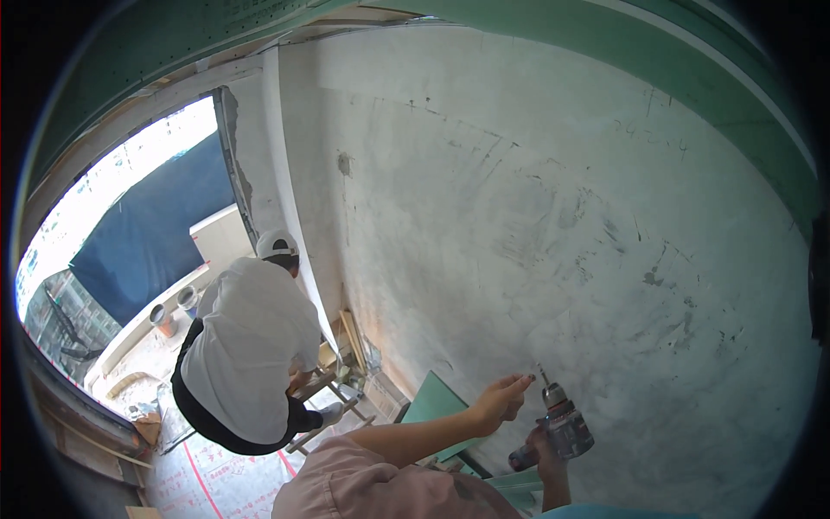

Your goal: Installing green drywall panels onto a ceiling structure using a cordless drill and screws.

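A cordless drill is gripped by its handle in my right hand, low in front of the grey wall. Its thin bit points upward. Just left of the bit's tip is my left hand, its fingers pinched together. A tiny dark spot shows at the fingertips; whatever they hold is too small to name. Both hands are close to the smeared plaster wall.
Another person in a white shirt and cap bends over a wooden stepladder at the left. Beyond are a window opening and buckets. A green board leans below my left arm. Green panels line the ceiling.
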The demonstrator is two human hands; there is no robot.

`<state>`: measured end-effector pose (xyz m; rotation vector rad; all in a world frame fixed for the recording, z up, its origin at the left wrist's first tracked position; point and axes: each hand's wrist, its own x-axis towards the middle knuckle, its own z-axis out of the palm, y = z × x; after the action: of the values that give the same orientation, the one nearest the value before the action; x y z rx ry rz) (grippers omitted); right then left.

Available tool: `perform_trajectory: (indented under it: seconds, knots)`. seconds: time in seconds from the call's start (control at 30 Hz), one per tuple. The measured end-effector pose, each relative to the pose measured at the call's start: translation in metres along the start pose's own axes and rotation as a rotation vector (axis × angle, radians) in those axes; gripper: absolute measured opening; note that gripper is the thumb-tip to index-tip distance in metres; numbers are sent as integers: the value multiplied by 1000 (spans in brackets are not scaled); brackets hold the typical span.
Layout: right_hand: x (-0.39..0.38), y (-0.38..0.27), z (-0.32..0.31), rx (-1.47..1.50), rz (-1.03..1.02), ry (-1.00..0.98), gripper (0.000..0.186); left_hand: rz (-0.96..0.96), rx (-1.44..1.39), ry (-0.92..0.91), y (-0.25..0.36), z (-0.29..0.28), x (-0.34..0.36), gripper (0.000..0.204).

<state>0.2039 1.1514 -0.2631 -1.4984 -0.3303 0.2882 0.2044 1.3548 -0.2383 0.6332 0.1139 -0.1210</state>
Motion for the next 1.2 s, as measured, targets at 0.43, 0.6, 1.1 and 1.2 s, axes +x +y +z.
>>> perform_trajectory:
  seconds: [0.43, 0.6, 1.1, 1.2]
  knots:
    - [224, -283, 166, -1605, -1406, 395, 41, 884, 225, -357, 178, 62, 48, 88]
    - [273, -311, 214, -1862, -1460, 428, 39, 681, -255, -220, 280, 82, 102, 48]
    - [310, -354, 263, -1945, -943, 347, 65, 813, -265, -326, 382, 84, 147, 41]
    - [315, -355, 266, -1938, -952, 341, 66, 823, -293, -305, 387, 85, 147, 40]
